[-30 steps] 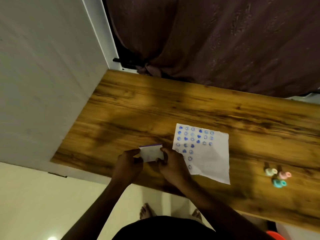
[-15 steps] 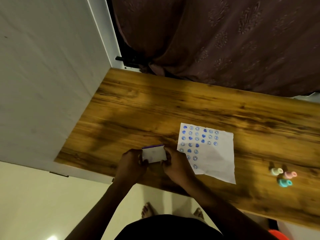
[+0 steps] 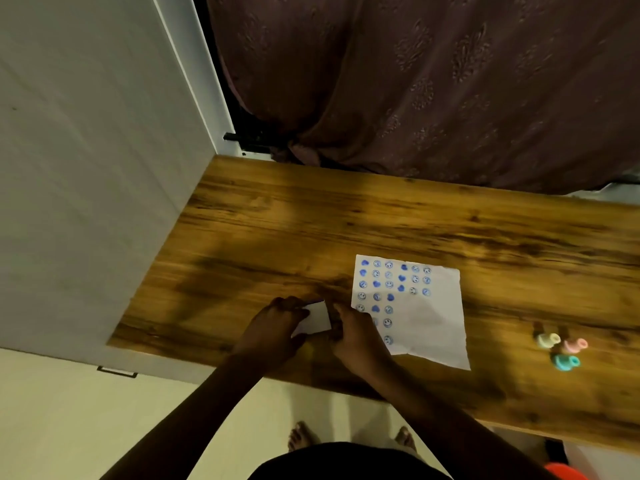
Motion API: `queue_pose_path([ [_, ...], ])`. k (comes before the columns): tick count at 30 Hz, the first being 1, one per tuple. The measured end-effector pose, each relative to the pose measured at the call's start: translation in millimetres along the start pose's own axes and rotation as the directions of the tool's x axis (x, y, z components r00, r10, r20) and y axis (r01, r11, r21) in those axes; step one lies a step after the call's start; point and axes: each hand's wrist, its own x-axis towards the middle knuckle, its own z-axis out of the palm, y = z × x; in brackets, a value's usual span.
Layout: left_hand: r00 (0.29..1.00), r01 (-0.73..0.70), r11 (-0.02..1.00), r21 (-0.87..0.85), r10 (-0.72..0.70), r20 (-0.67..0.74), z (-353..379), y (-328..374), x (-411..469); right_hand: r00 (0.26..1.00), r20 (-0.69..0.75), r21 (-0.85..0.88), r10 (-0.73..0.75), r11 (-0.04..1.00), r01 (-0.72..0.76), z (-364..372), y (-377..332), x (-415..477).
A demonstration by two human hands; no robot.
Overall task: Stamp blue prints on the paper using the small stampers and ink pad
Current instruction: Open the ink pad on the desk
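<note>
A white sheet of paper [image 3: 426,320] lies on the wooden table [image 3: 346,230], its upper left part filled with several blue smiley and heart prints. Just left of it, both hands hold a small white ink pad case [image 3: 317,318] at the table's near edge. My left hand [image 3: 273,327] grips its left side and my right hand [image 3: 356,336] grips its right side, covering the paper's lower left corner. Three small stampers lie to the right: a pale yellow one [image 3: 548,340], a pink one [image 3: 575,345] and a teal one [image 3: 565,362].
A white wall panel [image 3: 86,168] borders the table on the left. A dark patterned curtain [image 3: 433,91] hangs behind the far edge. Cream floor and my bare feet [image 3: 304,436] show below the near edge.
The purple strip along the case's top edge is no longer visible, and my left hand now covers more of the case. The camera view shifted slightly.
</note>
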Motion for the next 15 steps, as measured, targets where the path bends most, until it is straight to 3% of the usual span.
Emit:
queue_pose_path([
  [10, 0.985, -0.110, 0.983, -0.146, 0.128, 0.118, -41, -20, 24, 0.996, -0.085, -0.073, 0.004, 0.997, -0.010, 0, -1, 7],
  [15, 0.983, -0.155, 0.963, -0.222, 0.173, 0.065, -44, -27, 39, 0.996, -0.087, -0.133, 0.010, 0.991, -0.021, -3, -1, 10],
])
